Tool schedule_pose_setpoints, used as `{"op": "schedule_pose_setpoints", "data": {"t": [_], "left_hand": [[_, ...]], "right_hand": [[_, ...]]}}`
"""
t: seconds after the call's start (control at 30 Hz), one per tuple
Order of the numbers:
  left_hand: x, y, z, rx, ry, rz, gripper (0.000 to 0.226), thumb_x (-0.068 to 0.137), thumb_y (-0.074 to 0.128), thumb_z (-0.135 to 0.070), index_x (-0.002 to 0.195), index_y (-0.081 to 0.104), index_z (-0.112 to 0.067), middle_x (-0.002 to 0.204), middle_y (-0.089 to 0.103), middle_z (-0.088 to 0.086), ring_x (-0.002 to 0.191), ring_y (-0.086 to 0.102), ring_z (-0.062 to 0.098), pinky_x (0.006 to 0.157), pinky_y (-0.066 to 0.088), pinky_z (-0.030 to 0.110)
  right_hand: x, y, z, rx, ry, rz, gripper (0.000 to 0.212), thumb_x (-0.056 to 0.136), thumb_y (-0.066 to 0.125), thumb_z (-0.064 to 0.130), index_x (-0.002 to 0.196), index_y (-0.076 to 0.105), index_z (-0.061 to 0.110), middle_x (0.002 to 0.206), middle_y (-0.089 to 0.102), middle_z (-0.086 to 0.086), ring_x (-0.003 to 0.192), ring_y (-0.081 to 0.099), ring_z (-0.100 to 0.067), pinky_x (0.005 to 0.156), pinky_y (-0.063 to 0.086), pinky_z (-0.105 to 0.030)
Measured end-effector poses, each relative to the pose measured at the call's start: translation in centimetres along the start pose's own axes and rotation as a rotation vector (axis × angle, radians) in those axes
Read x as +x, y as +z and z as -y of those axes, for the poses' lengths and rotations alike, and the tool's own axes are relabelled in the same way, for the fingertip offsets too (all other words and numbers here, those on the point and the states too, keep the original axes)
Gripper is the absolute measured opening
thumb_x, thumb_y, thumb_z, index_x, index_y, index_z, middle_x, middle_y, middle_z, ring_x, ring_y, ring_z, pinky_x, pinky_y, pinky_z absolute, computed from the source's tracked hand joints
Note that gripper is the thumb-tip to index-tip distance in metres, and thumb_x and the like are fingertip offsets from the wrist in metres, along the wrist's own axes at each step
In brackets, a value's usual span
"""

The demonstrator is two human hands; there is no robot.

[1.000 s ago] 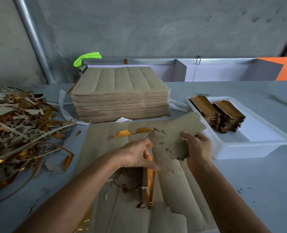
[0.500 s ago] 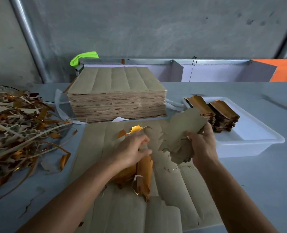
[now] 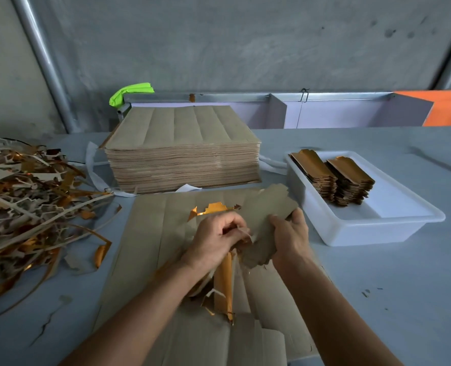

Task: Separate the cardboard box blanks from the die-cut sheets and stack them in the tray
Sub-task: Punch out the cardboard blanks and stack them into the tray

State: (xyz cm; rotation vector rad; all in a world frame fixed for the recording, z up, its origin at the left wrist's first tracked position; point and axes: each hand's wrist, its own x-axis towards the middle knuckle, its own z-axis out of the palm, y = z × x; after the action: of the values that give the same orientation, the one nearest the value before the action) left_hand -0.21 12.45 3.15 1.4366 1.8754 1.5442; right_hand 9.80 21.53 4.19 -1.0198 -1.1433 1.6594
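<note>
Your left hand (image 3: 216, 239) pinched gold scrap (image 3: 225, 281) | right hand (image 3: 289, 237) gripped the blank (image 3: 269, 217), long axis slanting up-right | tray (image 3: 393, 220) lay beyond, right, nearer your right hand | stacked blanks (image 3: 332, 178) at its far end.

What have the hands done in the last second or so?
The right hand lifted its blank free of the sheet. The left hand closed on the gold waste strip and pulled it up. Tray, big stack and scrap pile unchanged.
</note>
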Motion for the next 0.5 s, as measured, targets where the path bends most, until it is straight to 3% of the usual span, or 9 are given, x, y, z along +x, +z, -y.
{"op": "schedule_pose_setpoints", "data": {"t": [0.13,0.27,0.33,0.43,0.5], "left_hand": [[-0.4,-1.2,0.5,-0.106,-0.054,-0.055,0.02,0.086,0.062,0.0,0.075,0.061,-0.016,0.062,0.067,-0.01,0.053,0.058,-0.003,0.052,0.045,0.011],[0.0,-2.1,0.8,-0.313,-0.209,-0.3,0.015,0.087,0.062,-0.001,0.076,0.064,-0.012,0.064,0.067,0.0,0.052,0.057,0.005,0.05,0.047,0.015],[0.3,-2.8,1.1,-0.325,-0.262,-0.436,0.015,0.087,0.061,0.0,0.076,0.063,-0.011,0.063,0.066,0.002,0.05,0.056,0.005,0.049,0.048,0.015],[0.5,-4.1,1.4,-0.21,-0.306,-0.634,0.017,0.088,0.06,-0.001,0.077,0.061,-0.013,0.068,0.067,0.001,0.053,0.059,0.001,0.05,0.048,0.013],[0.4,-4.5,1.5,-0.1,-0.335,-0.591,0.013,0.089,0.06,-0.003,0.079,0.062,-0.012,0.073,0.068,0.003,0.06,0.063,0.004,0.053,0.05,0.015]], "right_hand": [[0.8,-0.3,-0.1,0.071,0.129,-0.037,0.02,0.091,0.051,0.001,0.099,0.052,0.02,0.092,0.058,-0.002,0.082,0.056,-0.018,0.064,0.05,-0.033],[1.5,-1.2,-0.1,0.041,0.127,-0.144,0.023,0.09,0.049,-0.002,0.101,0.048,0.018,0.099,0.058,-0.005,0.086,0.055,-0.021,0.076,0.051,-0.038],[1.8,-2.0,0.2,-0.062,0.036,-0.171,0.029,0.09,0.048,-0.001,0.11,0.046,0.02,0.107,0.054,-0.006,0.085,0.053,-0.018,0.075,0.05,-0.038],[1.8,-3.7,0.8,-0.374,-0.242,-0.127,0.066,0.089,0.041,-0.007,0.143,0.03,0.029,0.12,0.045,-0.004,0.098,0.047,-0.022,0.082,0.047,-0.043],[1.2,-4.3,1.8,-0.601,-0.469,-0.035,0.067,0.089,0.034,-0.009,0.146,0.029,0.026,0.113,0.049,-0.008,0.093,0.049,-0.025,0.077,0.045,-0.04]]}}
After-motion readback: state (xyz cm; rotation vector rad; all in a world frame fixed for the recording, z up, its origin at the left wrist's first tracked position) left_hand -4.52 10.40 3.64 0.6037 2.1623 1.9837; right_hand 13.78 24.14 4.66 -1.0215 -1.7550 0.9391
